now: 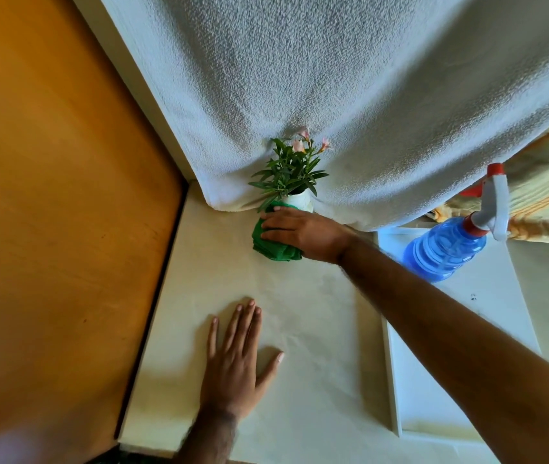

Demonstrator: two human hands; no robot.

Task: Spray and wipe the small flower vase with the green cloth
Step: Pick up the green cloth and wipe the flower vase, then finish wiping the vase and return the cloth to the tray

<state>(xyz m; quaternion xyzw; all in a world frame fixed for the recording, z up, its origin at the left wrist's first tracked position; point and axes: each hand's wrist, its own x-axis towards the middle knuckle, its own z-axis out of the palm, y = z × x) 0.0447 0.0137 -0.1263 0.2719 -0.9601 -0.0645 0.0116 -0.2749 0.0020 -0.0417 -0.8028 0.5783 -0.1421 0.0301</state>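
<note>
A small white vase (pixel 298 199) with green leaves and pale pink flowers (pixel 291 165) stands at the back of the cream table, against a hanging white cloth. My right hand (pixel 303 233) presses the bunched green cloth (pixel 271 244) against the vase's front; most of the vase body is hidden behind the cloth and hand. My left hand (pixel 236 360) lies flat on the table nearer to me, fingers spread, holding nothing. A blue spray bottle (pixel 445 247) with a white and red trigger head stands to the right on a white tray.
The white tray (pixel 434 390) lies on the right side of the table (pixel 316 329). A white textured cloth (pixel 333 95) hangs behind the vase. An orange wooden panel (pixel 49 195) borders the table on the left. A striped yellow fabric (pixel 547 195) shows at the right.
</note>
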